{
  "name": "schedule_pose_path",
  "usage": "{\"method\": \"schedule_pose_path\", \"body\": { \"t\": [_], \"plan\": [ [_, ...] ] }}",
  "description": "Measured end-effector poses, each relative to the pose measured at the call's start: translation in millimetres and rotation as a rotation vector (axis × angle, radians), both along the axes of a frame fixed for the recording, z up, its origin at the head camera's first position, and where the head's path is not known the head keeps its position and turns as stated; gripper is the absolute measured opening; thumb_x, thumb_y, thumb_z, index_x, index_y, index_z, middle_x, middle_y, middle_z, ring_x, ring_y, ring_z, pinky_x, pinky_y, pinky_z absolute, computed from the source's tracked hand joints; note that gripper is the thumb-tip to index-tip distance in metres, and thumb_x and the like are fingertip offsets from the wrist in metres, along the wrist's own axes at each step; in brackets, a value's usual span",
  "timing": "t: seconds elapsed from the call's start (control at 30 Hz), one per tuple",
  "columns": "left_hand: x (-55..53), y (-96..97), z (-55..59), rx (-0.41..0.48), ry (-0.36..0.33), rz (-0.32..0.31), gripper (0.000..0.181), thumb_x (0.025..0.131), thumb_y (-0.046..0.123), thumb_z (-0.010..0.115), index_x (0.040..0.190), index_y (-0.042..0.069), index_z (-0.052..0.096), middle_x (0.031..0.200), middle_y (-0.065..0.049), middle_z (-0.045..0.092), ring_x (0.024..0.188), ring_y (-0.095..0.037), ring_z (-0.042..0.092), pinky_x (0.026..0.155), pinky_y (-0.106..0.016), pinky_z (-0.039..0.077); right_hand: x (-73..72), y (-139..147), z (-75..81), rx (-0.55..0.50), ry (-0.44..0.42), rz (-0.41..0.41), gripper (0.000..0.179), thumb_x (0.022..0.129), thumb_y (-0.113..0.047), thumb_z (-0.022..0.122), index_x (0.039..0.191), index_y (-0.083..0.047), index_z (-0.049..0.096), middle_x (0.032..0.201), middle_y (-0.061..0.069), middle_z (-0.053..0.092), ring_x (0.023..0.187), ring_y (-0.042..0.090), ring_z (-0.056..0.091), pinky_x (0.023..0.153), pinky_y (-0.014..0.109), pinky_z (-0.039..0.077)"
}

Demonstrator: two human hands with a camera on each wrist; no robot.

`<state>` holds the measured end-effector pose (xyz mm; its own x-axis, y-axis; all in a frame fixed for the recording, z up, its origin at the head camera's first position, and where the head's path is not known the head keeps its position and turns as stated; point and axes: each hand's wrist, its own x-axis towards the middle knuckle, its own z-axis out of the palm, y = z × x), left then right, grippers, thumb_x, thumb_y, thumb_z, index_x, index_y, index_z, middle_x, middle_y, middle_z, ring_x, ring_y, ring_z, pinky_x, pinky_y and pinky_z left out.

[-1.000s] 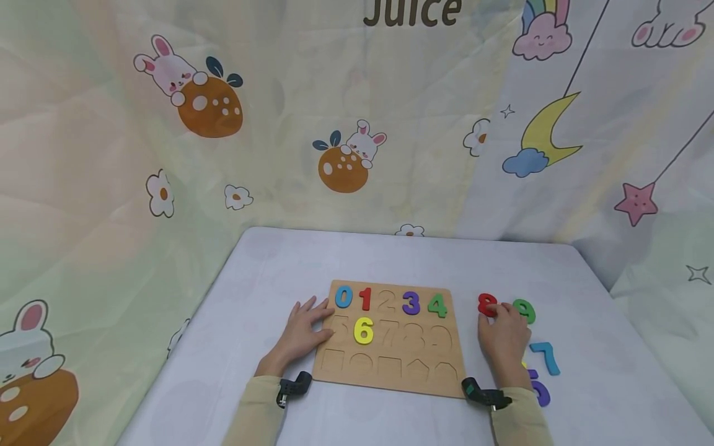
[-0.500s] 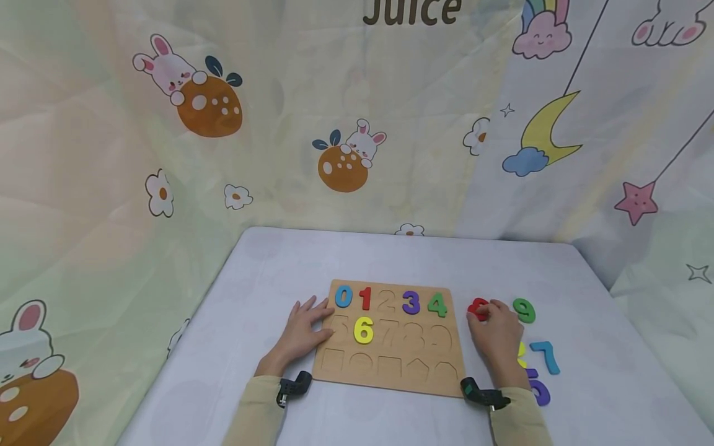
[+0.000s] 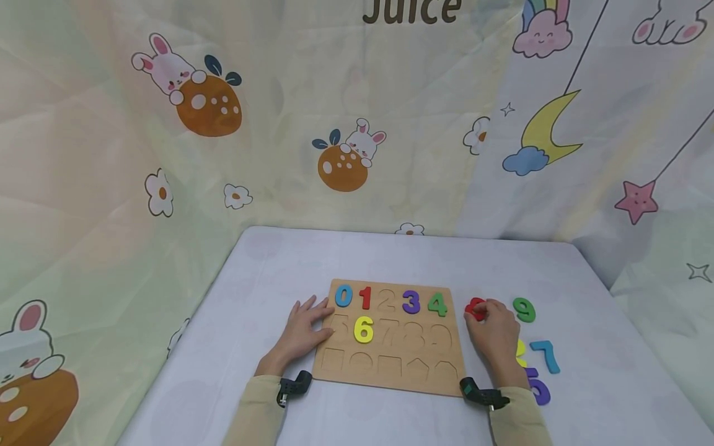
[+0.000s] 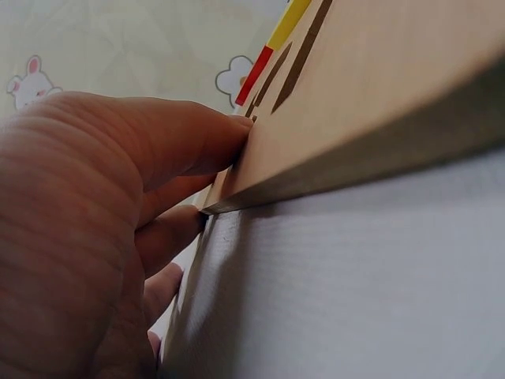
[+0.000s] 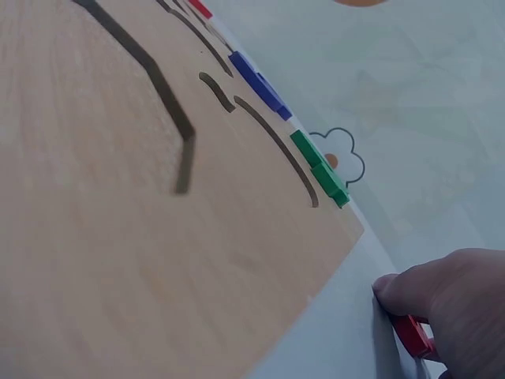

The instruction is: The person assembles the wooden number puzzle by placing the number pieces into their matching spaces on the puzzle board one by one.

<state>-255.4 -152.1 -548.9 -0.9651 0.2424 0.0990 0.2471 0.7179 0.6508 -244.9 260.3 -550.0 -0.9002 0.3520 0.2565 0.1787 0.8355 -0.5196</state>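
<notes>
In the head view my right hand [image 3: 493, 334] pinches the red number 8 [image 3: 475, 308] just right of the wooden number board [image 3: 390, 387]. The right wrist view shows the thumb against the red 8 [image 5: 412, 335], low over the table beside the board's corner. My left hand [image 3: 301, 332] rests at the board's left edge, fingers spread. In the left wrist view its thumb [image 4: 197, 134] lies on the board's edge. Seated in the board are a blue 0 [image 3: 343, 296], red 1 [image 3: 365, 298], purple 3 [image 3: 411, 302], green 4 [image 3: 437, 305] and yellow 6 [image 3: 364, 330].
Right of my right hand lie a green 9 [image 3: 524, 310] and a blue 7 [image 3: 545, 357]. A yellow piece [image 3: 521, 352] and a purple piece [image 3: 540, 391] are partly hidden by my right arm. A printed cloth [image 3: 279, 155] hangs behind the white table [image 3: 312, 254].
My right hand has moved left with the red 8, away from the green 9 and closer to the board. More of the yellow piece shows. My left hand has stayed put.
</notes>
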Motion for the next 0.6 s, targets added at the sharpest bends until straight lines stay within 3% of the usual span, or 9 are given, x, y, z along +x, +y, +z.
{"method": "schedule_pose_path", "body": {
  "t": [0.3,0.6],
  "plan": [
    [0.5,0.5,-0.3,-0.016,-0.003,0.007,0.048,0.084,0.025,0.074,0.129,0.014,0.064,0.149,-0.001,0.047,0.147,-0.027,0.023,0.123,-0.047,0.001,0.1,-2.0,1.2,-0.034,-0.01,0.019,0.027,0.087,-0.019,0.07,0.104,0.0,0.064,0.123,0.024,0.056,0.114,0.043,0.047,0.096,0.061,0.038],
    [-1.0,0.5,-1.2,-0.011,0.003,0.004,0.047,0.084,0.025,0.075,0.129,0.014,0.065,0.149,-0.001,0.047,0.147,-0.027,0.024,0.123,-0.048,0.001,-2.5,-3.4,-1.3,-0.115,-0.037,0.056,0.03,0.088,-0.023,0.069,0.111,-0.004,0.063,0.132,0.023,0.056,0.123,0.043,0.046,0.103,0.062,0.037]
  ]
}}
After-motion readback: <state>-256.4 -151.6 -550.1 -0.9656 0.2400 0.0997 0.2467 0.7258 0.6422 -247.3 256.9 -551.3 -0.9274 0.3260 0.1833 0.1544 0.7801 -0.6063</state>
